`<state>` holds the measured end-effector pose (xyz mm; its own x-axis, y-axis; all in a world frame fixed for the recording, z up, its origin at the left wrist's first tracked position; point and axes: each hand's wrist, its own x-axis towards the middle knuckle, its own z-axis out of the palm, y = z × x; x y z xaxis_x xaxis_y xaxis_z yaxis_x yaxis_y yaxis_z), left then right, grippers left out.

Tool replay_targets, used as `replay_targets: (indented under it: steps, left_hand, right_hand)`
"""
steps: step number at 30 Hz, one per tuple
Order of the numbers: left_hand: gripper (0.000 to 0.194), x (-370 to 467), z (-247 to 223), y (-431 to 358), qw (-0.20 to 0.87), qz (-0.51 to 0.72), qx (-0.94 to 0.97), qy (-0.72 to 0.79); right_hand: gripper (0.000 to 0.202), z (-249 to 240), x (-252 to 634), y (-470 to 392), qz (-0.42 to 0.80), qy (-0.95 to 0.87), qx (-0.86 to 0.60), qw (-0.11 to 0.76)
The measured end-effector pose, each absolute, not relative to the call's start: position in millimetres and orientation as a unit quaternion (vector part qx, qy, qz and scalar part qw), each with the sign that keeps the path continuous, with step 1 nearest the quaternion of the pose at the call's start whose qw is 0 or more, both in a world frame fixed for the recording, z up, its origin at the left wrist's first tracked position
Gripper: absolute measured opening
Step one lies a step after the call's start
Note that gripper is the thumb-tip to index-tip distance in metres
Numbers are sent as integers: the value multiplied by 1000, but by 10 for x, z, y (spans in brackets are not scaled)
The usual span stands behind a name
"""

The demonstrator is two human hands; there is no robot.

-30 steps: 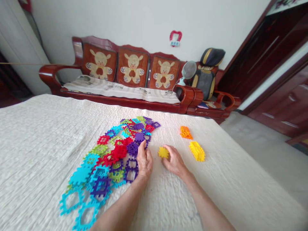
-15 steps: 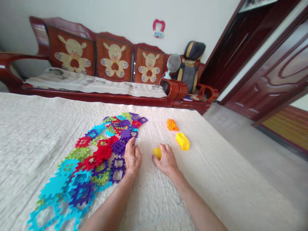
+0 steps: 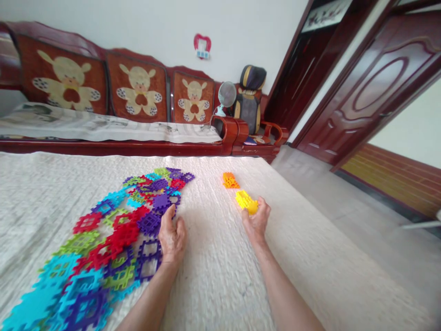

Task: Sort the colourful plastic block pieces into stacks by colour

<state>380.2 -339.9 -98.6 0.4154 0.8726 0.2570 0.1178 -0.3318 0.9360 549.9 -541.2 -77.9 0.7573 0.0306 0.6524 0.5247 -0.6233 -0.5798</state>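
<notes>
My right hand (image 3: 257, 224) grips a yellow interlocking plastic tile (image 3: 253, 208) between thumb and fingers, at the near end of a small yellow stack of tiles (image 3: 242, 198). Whether the held tile rests on the stack or just against it I cannot tell. Just beyond lies an orange group of tiles (image 3: 230, 180). My left hand (image 3: 173, 239) is open, thumb and fingers apart, at the right edge of a heap of mixed tiles (image 3: 126, 233). Closest to it are a purple lattice tile (image 3: 149, 223) and a purple frame-shaped tile (image 3: 149, 260).
A pale textured cloth (image 3: 210, 276) covers the table, whose far edge faces a wooden sofa (image 3: 144, 148) with bear-patterned cushions (image 3: 139, 89). A small fan (image 3: 227, 94) stands by the armrest. Tiled floor (image 3: 310, 177) and a door (image 3: 365, 87) are on the right.
My right hand has moved right and forward with the yellow tile, from the middle of the cloth to the yellow stack. My left hand stays by the heap. The view has turned right.
</notes>
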Motion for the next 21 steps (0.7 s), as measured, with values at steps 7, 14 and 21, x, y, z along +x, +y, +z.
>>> replay_targets:
  steps: [7,14,21]
  left_hand:
    - [46,3826,-1067,-3393,461,436,699,330]
    - [45,3865,-1075,-3429,446,461,693,328]
    - [48,3892,-1084,-3464,441,460,692,339]
  right_hand:
    - [67,-836,5541,-5478,-306,-171,-864,362]
    - [57,-666,5276,-5242,-356,-335,-779,392]
    - [45,-904,5097,-4952,-229,-480,-776,339]
